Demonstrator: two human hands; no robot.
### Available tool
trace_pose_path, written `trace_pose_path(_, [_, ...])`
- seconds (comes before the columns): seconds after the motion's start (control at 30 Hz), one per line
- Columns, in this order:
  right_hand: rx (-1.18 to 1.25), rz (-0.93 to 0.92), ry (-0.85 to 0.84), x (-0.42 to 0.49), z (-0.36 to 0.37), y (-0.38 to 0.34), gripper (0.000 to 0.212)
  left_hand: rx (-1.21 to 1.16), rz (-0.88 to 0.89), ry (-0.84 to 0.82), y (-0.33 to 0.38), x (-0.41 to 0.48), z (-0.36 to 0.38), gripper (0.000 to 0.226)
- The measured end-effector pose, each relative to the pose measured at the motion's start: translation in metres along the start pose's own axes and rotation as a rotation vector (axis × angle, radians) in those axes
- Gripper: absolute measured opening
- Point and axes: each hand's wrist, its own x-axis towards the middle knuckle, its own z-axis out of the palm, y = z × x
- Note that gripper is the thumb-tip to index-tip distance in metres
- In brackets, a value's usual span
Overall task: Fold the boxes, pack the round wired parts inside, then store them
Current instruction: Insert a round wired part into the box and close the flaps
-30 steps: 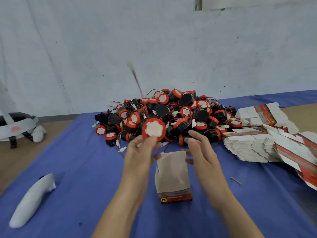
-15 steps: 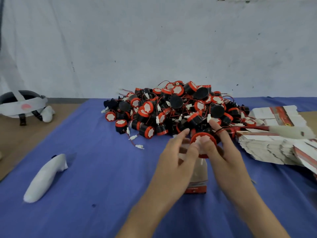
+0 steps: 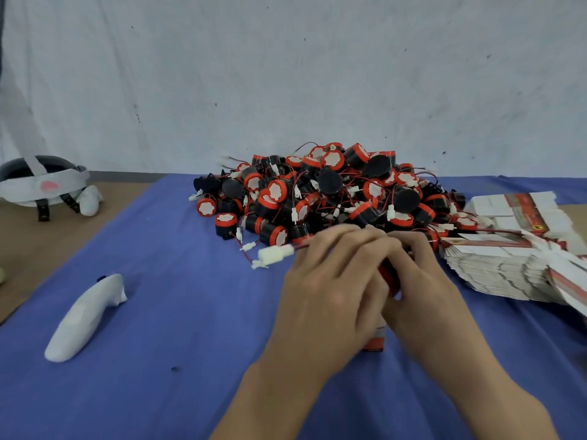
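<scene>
Round wired part (image 3: 389, 276), glossy red plastic, sits cupped between both hands just above a small cardboard box (image 3: 375, 342), of which only the red-banded lower end shows on the blue cloth (image 3: 158, 328). Left hand (image 3: 330, 290) and right hand (image 3: 425, 293) curl their fingers closely around it. Its thin red wire runs out leftward to a blocky white connector (image 3: 274, 254); which way its face points is hidden.
</scene>
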Motion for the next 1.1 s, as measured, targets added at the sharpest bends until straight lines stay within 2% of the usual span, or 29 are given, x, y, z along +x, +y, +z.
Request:
trace_pose_path(0.07, [0.04, -0.023, 0.021, 0.004, -0.001, 0.002, 0.055, 0.014, -0.072, 0.006, -0.008, 0.001, -0.001, 0.026])
trace_pose_path(0.23, [0.254, -0.079, 0.053, 0.002, -0.004, -0.001, 0.056, -0.182, -0.295, -0.01, -0.019, 0.002, -0.007, 0.019])
trace_pose_path(0.37, [0.479, -0.058, 0.037, 0.001, -0.005, -0.003, 0.057, -0.153, -0.255, -0.029, -0.019, 0.0, -0.007, 0.024])
trace_pose_path(0.5, [0.757, 0.002, 0.072, 0.002, -0.011, -0.008, 0.044, -0.147, -0.202, -0.134, -0.016, -0.002, -0.006, 0.037])
trace_pose_path(0.6, [0.922, 0.062, 0.094, 0.003, -0.014, -0.009, 0.038, -0.344, -0.306, -0.148, -0.01, -0.002, -0.005, 0.034])
trace_pose_path(0.7, [1.06, 0.15, 0.115, 0.004, -0.011, -0.011, 0.039, -0.54, -0.471, -0.109, -0.004, 0.0, -0.003, 0.018])
trace_pose_path(0.93, [1.268, 0.272, 0.151, 0.004, -0.006, -0.014, 0.037, -0.615, -0.57, -0.034, 0.001, 0.006, 0.001, 0.013])
trace_pose_path(1.1, [1.333, 0.336, 0.197, 0.005, -0.006, -0.016, 0.036, -0.576, -0.526, -0.067, -0.002, 0.003, 0.005, 0.017])
